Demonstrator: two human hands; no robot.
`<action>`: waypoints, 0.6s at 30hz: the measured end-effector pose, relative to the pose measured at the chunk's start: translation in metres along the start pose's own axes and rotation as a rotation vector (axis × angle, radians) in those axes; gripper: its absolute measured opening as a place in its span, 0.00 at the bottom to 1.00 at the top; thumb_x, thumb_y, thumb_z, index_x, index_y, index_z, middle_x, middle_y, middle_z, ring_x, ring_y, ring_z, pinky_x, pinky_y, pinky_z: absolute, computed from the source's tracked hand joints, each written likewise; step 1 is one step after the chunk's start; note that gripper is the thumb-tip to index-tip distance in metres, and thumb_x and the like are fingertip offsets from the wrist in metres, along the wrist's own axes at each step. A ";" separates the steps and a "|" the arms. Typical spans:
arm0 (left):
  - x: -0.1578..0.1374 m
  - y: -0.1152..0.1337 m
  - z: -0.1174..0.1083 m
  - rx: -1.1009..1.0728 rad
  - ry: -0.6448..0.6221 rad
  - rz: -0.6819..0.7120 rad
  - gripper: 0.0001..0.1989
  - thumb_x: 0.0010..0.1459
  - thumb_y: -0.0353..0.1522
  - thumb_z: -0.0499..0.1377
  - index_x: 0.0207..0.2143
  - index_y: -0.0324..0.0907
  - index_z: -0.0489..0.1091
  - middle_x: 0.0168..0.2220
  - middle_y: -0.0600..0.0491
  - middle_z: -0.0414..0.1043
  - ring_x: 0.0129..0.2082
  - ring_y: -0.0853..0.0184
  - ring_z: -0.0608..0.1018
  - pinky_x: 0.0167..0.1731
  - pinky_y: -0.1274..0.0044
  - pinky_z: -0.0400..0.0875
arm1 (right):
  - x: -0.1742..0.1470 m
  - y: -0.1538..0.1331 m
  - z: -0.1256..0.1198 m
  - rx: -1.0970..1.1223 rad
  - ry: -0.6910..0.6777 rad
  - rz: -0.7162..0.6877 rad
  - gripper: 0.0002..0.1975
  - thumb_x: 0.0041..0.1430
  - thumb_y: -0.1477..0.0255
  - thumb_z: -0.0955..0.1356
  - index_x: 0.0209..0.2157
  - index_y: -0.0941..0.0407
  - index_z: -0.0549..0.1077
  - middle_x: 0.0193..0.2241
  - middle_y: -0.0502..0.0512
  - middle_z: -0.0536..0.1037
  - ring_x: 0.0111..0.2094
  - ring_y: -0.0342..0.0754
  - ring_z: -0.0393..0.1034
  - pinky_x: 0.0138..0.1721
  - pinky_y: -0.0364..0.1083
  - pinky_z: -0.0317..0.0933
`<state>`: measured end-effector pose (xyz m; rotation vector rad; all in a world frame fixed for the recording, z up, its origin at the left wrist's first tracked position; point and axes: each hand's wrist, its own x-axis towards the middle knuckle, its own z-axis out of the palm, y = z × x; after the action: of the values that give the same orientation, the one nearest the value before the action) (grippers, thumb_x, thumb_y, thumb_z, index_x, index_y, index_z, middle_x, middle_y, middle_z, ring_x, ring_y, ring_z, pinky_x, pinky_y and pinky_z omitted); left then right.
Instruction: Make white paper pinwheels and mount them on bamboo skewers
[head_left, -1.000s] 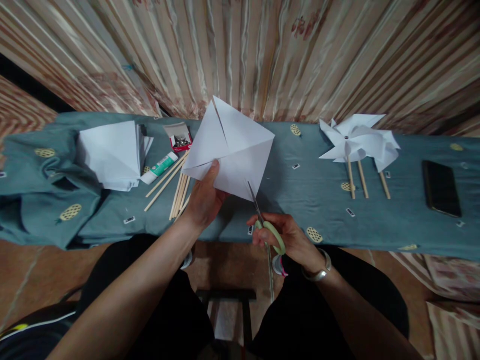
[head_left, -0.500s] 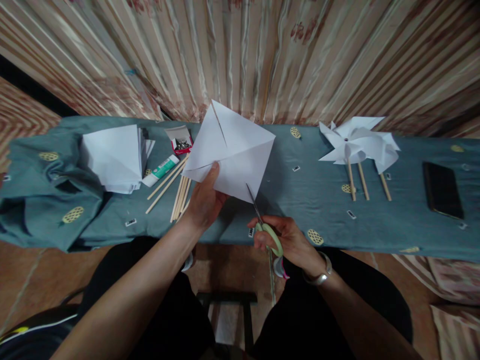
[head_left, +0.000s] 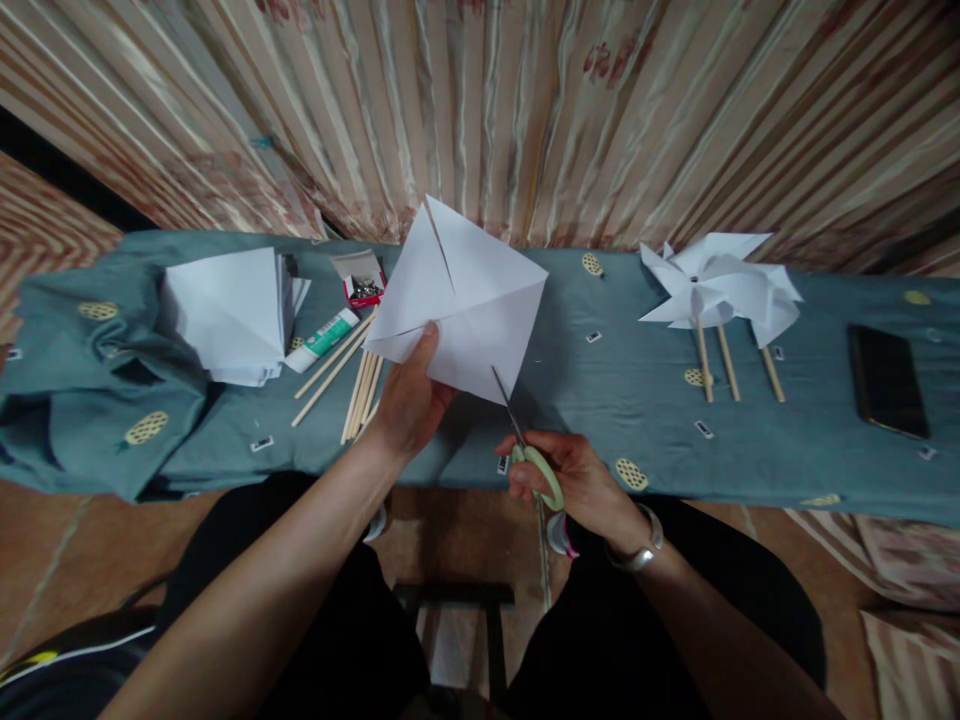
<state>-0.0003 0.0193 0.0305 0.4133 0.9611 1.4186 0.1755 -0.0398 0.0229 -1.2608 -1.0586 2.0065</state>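
Note:
A white square sheet of paper (head_left: 480,300) is held up over the table by my left hand (head_left: 414,400), thumb on top and fingers beneath it. Slits run inward from its far corner and its left corner, and a crease reaches the right corner. My right hand (head_left: 566,470) grips scissors (head_left: 541,475) with pale green handles. The blades lie at the paper's near corner and point toward its middle; they look almost closed. Several wooden sticks (head_left: 363,395) lie just left of my left hand, partly covered by it and the paper.
To the left are a stack of white paper (head_left: 225,315), a glue tube (head_left: 322,340) and a small red box of metal pins (head_left: 365,285). Paper pinwheels (head_left: 720,285) on sticks and a black phone (head_left: 887,380) lie right, on the green tablecloth (head_left: 600,400). A curtain (head_left: 480,120) hangs behind.
Almost nothing differs. The paper has tilted very slightly, and the slit at its far corner looks a little wider. Both hands keep their grip in the same place.

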 end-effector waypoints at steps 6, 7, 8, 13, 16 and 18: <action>-0.001 0.002 0.003 -0.009 0.028 -0.013 0.10 0.66 0.31 0.54 0.49 0.42 0.69 0.38 0.52 0.79 0.39 0.67 0.81 0.44 0.75 0.77 | 0.000 0.002 0.000 -0.011 0.008 -0.013 0.25 0.39 0.54 0.78 0.33 0.57 0.75 0.19 0.46 0.74 0.19 0.38 0.67 0.21 0.38 0.61; -0.001 0.002 0.003 -0.012 0.031 -0.016 0.10 0.67 0.31 0.53 0.49 0.42 0.69 0.38 0.52 0.79 0.40 0.66 0.81 0.44 0.74 0.77 | 0.000 0.002 0.000 -0.021 0.009 -0.014 0.25 0.40 0.54 0.78 0.33 0.58 0.74 0.19 0.46 0.74 0.19 0.38 0.67 0.21 0.38 0.61; -0.001 0.002 0.004 -0.013 0.033 -0.018 0.10 0.67 0.32 0.53 0.49 0.41 0.69 0.38 0.52 0.79 0.40 0.66 0.81 0.44 0.74 0.77 | 0.000 0.003 0.000 -0.031 0.008 -0.015 0.25 0.41 0.53 0.78 0.34 0.58 0.74 0.19 0.46 0.74 0.19 0.38 0.66 0.21 0.38 0.60; -0.002 0.000 0.003 -0.009 0.019 -0.019 0.10 0.66 0.31 0.53 0.48 0.40 0.69 0.39 0.52 0.80 0.42 0.65 0.81 0.45 0.74 0.77 | -0.001 0.002 0.000 -0.088 -0.010 -0.049 0.27 0.42 0.50 0.76 0.35 0.58 0.74 0.21 0.47 0.74 0.20 0.39 0.67 0.22 0.40 0.62; -0.005 -0.002 0.003 0.004 0.010 -0.033 0.10 0.65 0.31 0.56 0.48 0.41 0.70 0.39 0.53 0.80 0.42 0.65 0.81 0.45 0.74 0.77 | -0.001 0.002 -0.001 -0.113 -0.015 -0.071 0.27 0.44 0.49 0.75 0.36 0.58 0.73 0.21 0.48 0.74 0.20 0.40 0.67 0.23 0.40 0.62; -0.007 -0.002 0.005 0.018 0.006 -0.055 0.11 0.65 0.31 0.56 0.49 0.41 0.70 0.41 0.52 0.80 0.42 0.65 0.81 0.45 0.74 0.77 | -0.001 0.002 -0.002 -0.122 -0.013 -0.083 0.27 0.45 0.49 0.75 0.36 0.58 0.74 0.21 0.49 0.75 0.21 0.40 0.67 0.23 0.40 0.63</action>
<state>0.0058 0.0135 0.0337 0.3941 0.9837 1.3631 0.1775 -0.0411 0.0212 -1.2454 -1.2355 1.9158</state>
